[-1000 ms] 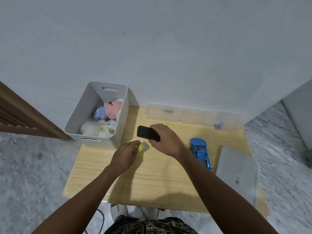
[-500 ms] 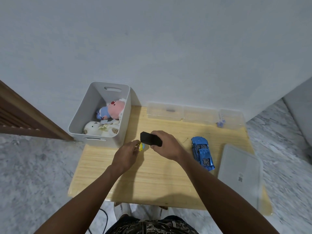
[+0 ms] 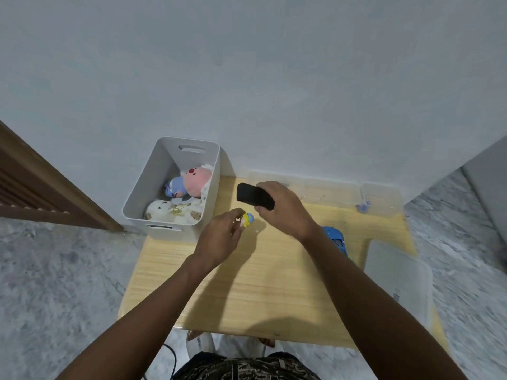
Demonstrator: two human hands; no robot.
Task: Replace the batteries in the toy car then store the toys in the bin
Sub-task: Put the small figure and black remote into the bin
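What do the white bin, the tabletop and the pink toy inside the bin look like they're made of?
The white bin looks like moulded plastic with a matte finish: smooth walls, rounded corners and cut-out handle slots. The tabletop seems to be light wood or a wood-look laminate, since lengthwise grain lines show; which one cannot be told. The pink toy appears to be soft plush fabric, with a fuzzy, rounded surface.

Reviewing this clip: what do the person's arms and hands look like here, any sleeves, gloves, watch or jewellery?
Both forearms are bare to the frame's edge, with no sleeves in view. The left hand and right hand are gloveless, and no watch, ring or bracelet is visible. A dark patterned garment shows at the bottom edge.
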